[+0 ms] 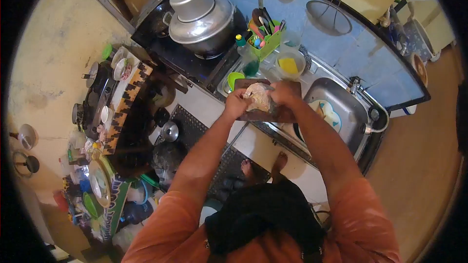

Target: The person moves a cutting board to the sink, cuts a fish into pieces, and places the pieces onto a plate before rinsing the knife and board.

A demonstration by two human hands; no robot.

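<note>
A dark brown cutting board [284,114] lies across the near edge of the sink counter. On it is a pale, yellowish-pink piece of raw meat [257,98]. My left hand [237,104] grips the meat's left side, thumb and fingers closed on its edge. At the meat's upper right, my right hand [286,92] is closed, its fingertips facing down and mostly hidden. A narrow grey strip shows beside those fingers along the meat's top; I cannot tell what the right hand holds. Just behind the board is a bright green cup [235,79].
To the right, the steel sink [358,112] holds a plate [327,113]. Behind the board stand a tub with a yellow sponge [288,65], a bottle of green liquid [251,63] and a green utensil caddy [268,44]. A large lidded pot [202,24] sits on the stove.
</note>
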